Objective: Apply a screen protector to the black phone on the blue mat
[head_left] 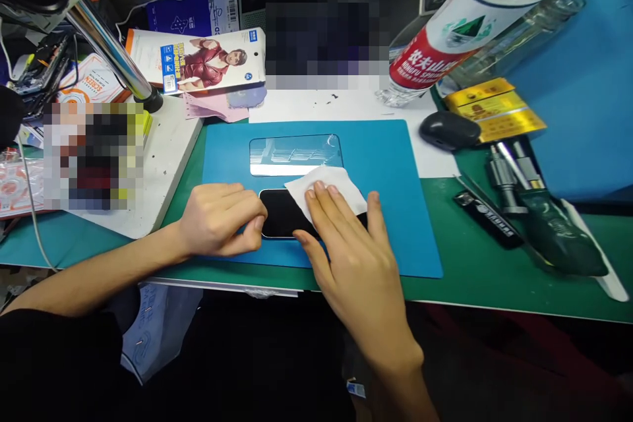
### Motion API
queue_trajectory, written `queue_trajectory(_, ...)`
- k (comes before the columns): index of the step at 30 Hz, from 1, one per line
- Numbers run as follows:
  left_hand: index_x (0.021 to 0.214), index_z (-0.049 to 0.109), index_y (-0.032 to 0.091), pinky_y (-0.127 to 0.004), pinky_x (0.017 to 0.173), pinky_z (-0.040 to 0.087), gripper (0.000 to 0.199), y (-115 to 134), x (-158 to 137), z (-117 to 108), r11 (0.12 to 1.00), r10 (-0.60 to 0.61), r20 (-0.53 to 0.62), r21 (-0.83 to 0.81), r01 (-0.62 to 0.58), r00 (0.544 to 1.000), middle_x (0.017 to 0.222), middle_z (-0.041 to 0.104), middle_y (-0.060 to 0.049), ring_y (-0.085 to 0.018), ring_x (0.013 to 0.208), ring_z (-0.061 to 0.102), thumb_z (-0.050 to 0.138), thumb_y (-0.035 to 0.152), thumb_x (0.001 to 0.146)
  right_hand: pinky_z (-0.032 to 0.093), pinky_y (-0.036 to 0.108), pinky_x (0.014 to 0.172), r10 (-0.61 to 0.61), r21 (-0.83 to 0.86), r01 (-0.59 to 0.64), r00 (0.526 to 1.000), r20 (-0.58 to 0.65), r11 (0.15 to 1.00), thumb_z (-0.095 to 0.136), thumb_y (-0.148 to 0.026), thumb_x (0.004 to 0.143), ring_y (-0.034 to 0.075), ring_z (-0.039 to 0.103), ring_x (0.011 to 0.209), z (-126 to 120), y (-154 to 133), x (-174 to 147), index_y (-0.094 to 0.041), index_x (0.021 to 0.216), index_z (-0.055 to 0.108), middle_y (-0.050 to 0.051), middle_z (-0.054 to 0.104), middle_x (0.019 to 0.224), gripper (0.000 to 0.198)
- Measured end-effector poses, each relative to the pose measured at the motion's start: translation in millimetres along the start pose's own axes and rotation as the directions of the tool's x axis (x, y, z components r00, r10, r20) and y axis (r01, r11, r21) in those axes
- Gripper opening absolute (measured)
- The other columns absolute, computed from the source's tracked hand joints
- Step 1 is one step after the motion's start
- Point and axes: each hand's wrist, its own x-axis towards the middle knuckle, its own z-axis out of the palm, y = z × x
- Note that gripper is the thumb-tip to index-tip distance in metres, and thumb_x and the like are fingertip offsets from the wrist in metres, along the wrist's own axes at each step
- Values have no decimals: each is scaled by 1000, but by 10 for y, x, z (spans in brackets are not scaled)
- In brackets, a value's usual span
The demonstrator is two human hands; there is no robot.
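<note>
A black smartphone [283, 214] lies face up on a blue mat [420, 237]. My left hand [222, 219] is closed at the phone's left end, with curled fingers gripping its edge. Over the right part of the phone, my right hand [353, 254] presses a white wipe [339, 184] down with outstretched fingers. Its thumb is near the phone's front edge, and the little finger is spread away. Behind the phone, a clear screen protector [297, 151] with a dark border lies flat on the mat. The wipe and right hand hide much of the phone's right side.
A water bottle [445, 46] leans at back right, near a black mouse [449, 130] and a yellow box [494, 110]. Several tools, including a green-handled one [558, 231], lie at right. A lamp post [111, 53], a white board [168, 165] and printed packaging [217, 59] occupy the left.
</note>
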Motion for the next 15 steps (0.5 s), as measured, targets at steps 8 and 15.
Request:
queue_trajectory(8, 81, 52, 24, -31, 49, 35, 19, 23, -5, 20, 999, 0, 24, 39, -1, 1000, 61, 61, 6, -12, 49, 49, 48, 12, 94, 29, 62, 135, 26, 55, -23, 998, -58, 998, 62, -22, 107, 30, 58, 149, -77, -33, -367, -17, 167, 39, 15, 64, 156, 64)
queue_trajectory(15, 79, 53, 23, -30, 49, 34, 20, 11, -3, 24, 998, -31, 19, 51, 30, 999, 60, 59, 6, -12, 48, 47, 48, 12, 95, 28, 58, 136, 68, 71, -69, 998, 13, 995, 57, -33, 110, 29, 48, 157, -26, 137, -58, -18, 169, 37, 14, 53, 166, 63)
